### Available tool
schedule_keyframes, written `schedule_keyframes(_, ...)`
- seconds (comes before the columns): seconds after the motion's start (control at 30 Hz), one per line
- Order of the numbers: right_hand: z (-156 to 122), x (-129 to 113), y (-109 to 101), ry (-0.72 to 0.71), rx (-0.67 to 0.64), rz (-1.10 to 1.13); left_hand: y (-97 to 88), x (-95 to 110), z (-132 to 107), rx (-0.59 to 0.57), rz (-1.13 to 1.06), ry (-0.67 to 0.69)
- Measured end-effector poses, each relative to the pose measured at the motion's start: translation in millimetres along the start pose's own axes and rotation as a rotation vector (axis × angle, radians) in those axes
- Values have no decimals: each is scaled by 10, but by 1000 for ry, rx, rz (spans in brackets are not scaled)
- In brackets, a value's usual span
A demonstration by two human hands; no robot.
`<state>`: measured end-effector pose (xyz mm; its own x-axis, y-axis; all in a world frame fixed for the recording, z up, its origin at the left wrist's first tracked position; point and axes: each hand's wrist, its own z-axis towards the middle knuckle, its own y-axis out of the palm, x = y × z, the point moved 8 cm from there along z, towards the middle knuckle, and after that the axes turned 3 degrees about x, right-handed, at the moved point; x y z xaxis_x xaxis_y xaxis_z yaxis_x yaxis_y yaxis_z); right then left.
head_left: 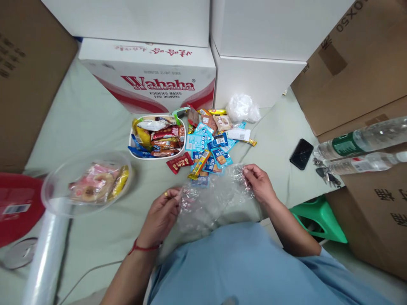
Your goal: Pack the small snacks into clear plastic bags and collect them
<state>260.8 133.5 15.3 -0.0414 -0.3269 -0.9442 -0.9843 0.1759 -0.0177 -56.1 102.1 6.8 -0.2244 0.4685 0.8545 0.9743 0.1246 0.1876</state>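
Observation:
A clear, crinkled plastic bag (211,197) stretches between both hands above the pale green cloth. My left hand (162,214) pinches its left edge, a ring on one finger and a red string round the wrist. My right hand (259,182) pinches the bag's upper right corner. Just beyond the bag lies a loose pile of small snack packets (211,146), mostly blue and orange. A white bowl (133,149) full of more packets stands to the pile's left.
A clear plastic container (87,184) with pink snacks sits at left over a roll of film (47,254), beside a red lid (17,205). A Wahaha carton (149,74), white boxes and brown cartons ring the area. Phone (301,153), keys, two water bottles (359,144) and a green stool (319,218) are at right.

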Motion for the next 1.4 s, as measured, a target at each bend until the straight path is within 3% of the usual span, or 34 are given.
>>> schedule_keyframes(0.13, 106, -25, -61, -101, 29, -150, -377, 143, 15, -15, 456, 92)
schedule_keyframes(0.23, 188, -60, -10, -181, 3, -224, -601, 185, -26, -49, 682, 142)
schedule_keyframes(0.3, 250, -84, 66, -225, -36, -268, -736, 268, -98, 72, 831, 209)
schedule_keyframes(0.37, 325, -119, 152, -260, -84, -313, -775, 447, -242, 304, 971, 345)
schedule_keyframes(0.43, 408, -171, 219, -278, -136, -356, -601, 634, -435, 459, 1001, 542)
schedule_keyframes(0.47, 448, -212, 231, -288, -152, -373, -430, 700, -516, 451, 969, 655)
schedule_keyframes(0.57, 508, -414, 118, -366, -85, -415, 211, 750, -643, 181, 887, 926)
schedule_keyframes(0.67, 397, -600, -182, -446, 110, -428, 552, 650, -611, 33, 859, 984)
schedule_keyframes(0.77, 172, -514, -461, -352, 200, -375, 634, 481, -519, -35, 845, 957)
schedule_keyframes(0.93, -197, -177, -734, -161, 277, -304, 862, 93, -434, -367, 1031, 1022)
schedule_keyframes(1.03, -335, -46, -808, -43, 310, -238, 872, -78, -259, -393, 1108, 893)
schedule_keyframes(1.1, -417, 97, -730, 117, 211, -175, 828, -131, -143, -347, 1098, 789)
schedule_keyframes(1.23, -654, 420, -360, 420, -73, -98, 728, -178, -9, -247, 1023, 664)
schedule_keyframes(1.4, -672, 591, -56, 453, -76, -72, 680, -216, -35, -212, 930, 638)
